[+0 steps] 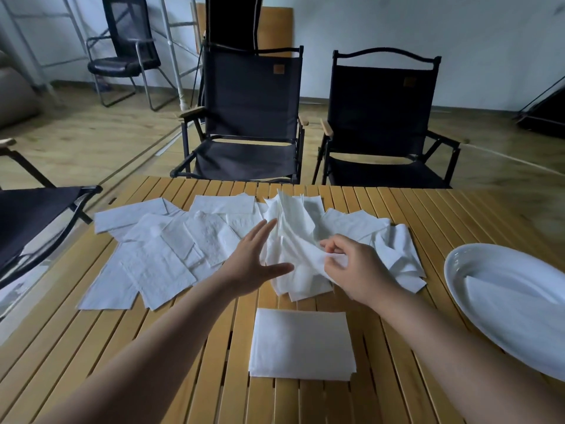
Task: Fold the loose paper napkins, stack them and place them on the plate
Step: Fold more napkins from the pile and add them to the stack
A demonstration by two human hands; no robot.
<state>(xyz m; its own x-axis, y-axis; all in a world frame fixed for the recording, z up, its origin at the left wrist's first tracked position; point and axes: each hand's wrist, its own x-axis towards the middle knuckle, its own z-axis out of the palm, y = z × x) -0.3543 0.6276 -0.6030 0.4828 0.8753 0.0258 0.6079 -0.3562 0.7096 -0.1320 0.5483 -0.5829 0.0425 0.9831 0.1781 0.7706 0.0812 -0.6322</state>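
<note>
On my feed a slatted honey-coloured wooden table [428, 215] fills the foreground. Just beyond its far edge a black fabric folding chair with wooden armrests [250, 117] faces the table's middle, and a second black folding chair [379, 117] stands right of it. A third black fabric chair [30, 215] sits at the table's left end. Well beyond the table, far left, I see a black mesh office chair [128, 41] on the wood-plank floor [91, 139].

Dim, soft daylight; wide-angle bending at the edges, slight motion blur, faint shadows
</note>
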